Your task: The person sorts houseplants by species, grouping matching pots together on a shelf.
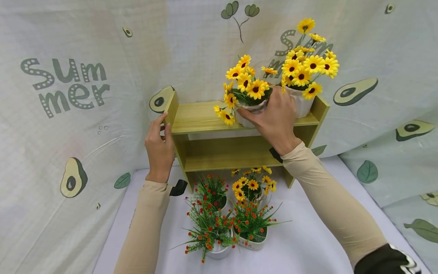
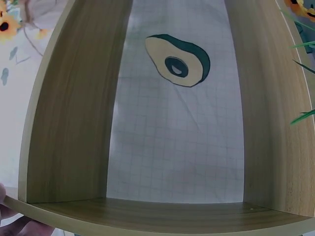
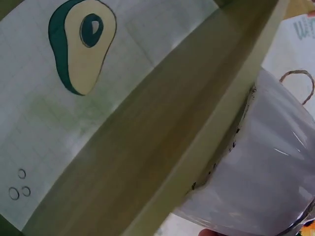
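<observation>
A two-tier wooden shelf (image 1: 219,148) stands against the cloth backdrop. My left hand (image 1: 160,150) holds the upper edge of its left side panel; in the left wrist view its fingertips (image 2: 29,227) show at the panel's corner. On the top board, my right hand (image 1: 278,112) grips the rim of a white pot (image 1: 244,120) of yellow flowers (image 1: 244,82), the thumb at its front. The pot's side (image 3: 261,167) fills the right of the right wrist view, beside the board's edge. Just right of that hand stands another white pot (image 1: 302,102) with taller yellow flowers (image 1: 304,66).
Below the shelf, on the white tabletop (image 1: 294,228), are several potted plants: red-flowered ones at back left (image 1: 210,192), front left (image 1: 208,228) and front right (image 1: 253,224), plus a yellow-flowered one (image 1: 253,184). Avocado-print cloth (image 1: 130,76) hangs behind.
</observation>
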Motion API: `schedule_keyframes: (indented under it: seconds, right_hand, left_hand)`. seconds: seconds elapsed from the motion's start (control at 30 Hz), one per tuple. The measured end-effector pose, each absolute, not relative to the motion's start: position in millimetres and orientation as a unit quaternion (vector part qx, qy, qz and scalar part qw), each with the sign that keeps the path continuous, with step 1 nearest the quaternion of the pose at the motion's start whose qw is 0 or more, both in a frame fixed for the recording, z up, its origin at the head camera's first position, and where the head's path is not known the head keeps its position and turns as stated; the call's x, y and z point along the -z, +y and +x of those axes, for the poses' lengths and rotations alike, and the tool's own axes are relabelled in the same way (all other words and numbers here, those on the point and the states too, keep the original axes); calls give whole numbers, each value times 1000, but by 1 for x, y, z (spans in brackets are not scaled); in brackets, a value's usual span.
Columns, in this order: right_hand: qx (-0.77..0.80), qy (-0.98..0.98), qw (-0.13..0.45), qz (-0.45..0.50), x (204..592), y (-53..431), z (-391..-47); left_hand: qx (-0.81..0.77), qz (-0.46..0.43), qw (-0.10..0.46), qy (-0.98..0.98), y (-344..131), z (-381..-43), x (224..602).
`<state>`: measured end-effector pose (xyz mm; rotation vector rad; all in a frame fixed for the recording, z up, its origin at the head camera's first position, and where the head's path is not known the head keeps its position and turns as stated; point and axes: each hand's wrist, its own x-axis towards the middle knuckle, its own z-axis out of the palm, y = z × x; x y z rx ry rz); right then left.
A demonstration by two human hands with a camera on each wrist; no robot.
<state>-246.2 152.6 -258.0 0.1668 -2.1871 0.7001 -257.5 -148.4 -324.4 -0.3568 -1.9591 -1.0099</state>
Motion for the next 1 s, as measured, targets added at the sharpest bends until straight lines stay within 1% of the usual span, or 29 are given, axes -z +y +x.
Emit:
schedule_keyframes:
  seconds: [0.23, 0.5, 0.63, 0.8, 1.0]
  right_hand:
    - [-271, -888, 372, 22, 254, 151, -257]
    - [-245, -907, 342, -4, 249, 149, -269]
    - [-221, -914, 340, -14, 249, 149, -273]
    - [-182, -918, 352, -22, 249, 148, -275]
    - [-169, -920, 354, -20, 249, 148, -274]
  left_hand:
    - [397, -148, 438, -792, -148, -258, 325]
    - [398, -144, 440, -792, -148, -257, 324]
    - [399, -146, 442, -790, -148, -258, 325]
    - [398, -152, 442, -789, -148, -259, 325]
    - [399, -149, 447, -786, -149, -258, 325]
